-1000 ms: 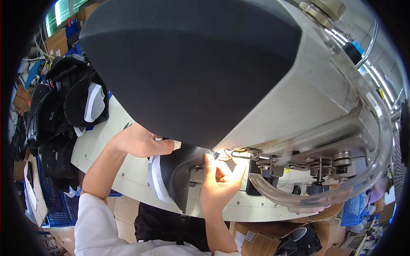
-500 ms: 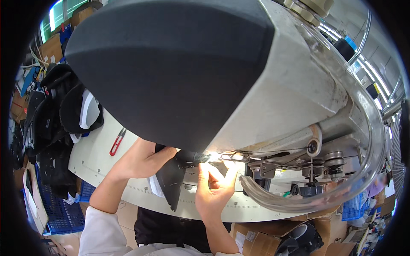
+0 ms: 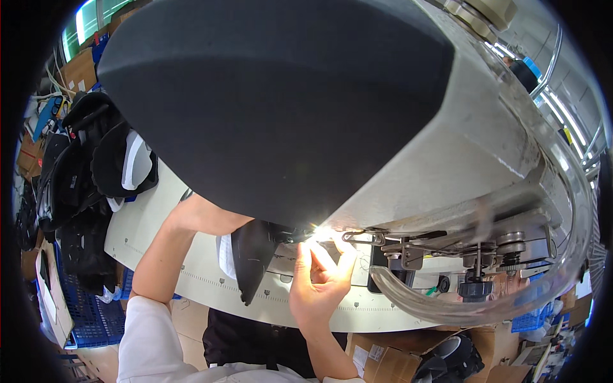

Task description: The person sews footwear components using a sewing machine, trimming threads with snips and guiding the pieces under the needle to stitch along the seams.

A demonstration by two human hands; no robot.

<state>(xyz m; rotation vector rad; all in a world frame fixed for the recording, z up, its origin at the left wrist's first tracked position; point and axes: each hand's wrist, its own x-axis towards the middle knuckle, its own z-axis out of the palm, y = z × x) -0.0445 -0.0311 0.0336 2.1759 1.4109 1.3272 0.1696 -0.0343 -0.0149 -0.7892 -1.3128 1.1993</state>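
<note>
A sewing machine with a black rounded cover (image 3: 274, 108) fills the upper middle. My left hand (image 3: 214, 216) reaches in beneath the cover's left side, its fingers hidden behind it. Beside that hand a black fabric piece (image 3: 252, 258) hangs with a pointed lower end over the table's near side. White material (image 3: 226, 256) shows along its left edge. My right hand (image 3: 319, 281) is closed, its bent fingertips at the bright lamp glare under the machine head, near the black piece's right end. Glare hides what those fingertips pinch.
Black items with white parts (image 3: 131, 159) are piled left of the pale table (image 3: 204, 281). A blue basket (image 3: 96, 319) stands low on the left. A clear curved tube (image 3: 447, 306) and metal machine parts (image 3: 476, 255) lie to the right. Below is an open cardboard box (image 3: 389, 364).
My left hand has moved farther under the cover, hiding its thumb. The black piece has shifted slightly up and left. The red snips on the table are now mostly hidden. My right hand has barely moved.
</note>
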